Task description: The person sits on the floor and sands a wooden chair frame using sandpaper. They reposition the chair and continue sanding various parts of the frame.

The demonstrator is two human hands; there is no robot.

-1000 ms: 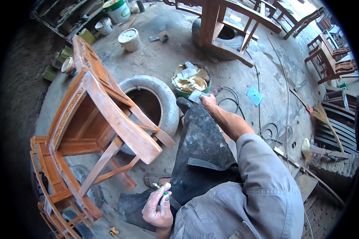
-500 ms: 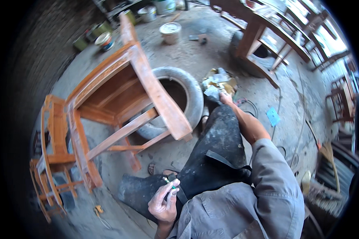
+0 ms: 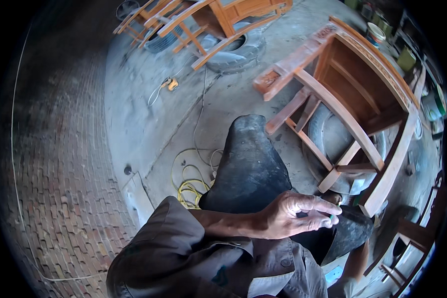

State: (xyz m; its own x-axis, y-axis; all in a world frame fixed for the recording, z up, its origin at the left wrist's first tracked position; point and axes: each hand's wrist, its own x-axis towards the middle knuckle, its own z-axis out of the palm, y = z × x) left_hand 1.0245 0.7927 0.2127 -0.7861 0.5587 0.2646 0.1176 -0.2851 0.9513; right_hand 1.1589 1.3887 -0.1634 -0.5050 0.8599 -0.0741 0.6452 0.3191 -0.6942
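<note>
Since a moment ago the view swung hard left: wooden chair [image 3: 362, 99] and tyre [image 3: 328, 144] now sit at 2 o'clock. Left hand [image 3: 295, 216] is pinching a small green-tipped thing [image 3: 331, 216] over the dark trouser knee [image 3: 253, 169], too tiny to identify. Right hand's out of frame.

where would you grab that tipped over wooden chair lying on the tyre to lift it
Take the tipped orange-brown wooden chair by its long straight leg, which slants free above the grey rubber tyre, coming from the near side by the dark trouser knee. It is bare, with open space around it for a full grip. The left hand is nearest but pinches something small.
</note>
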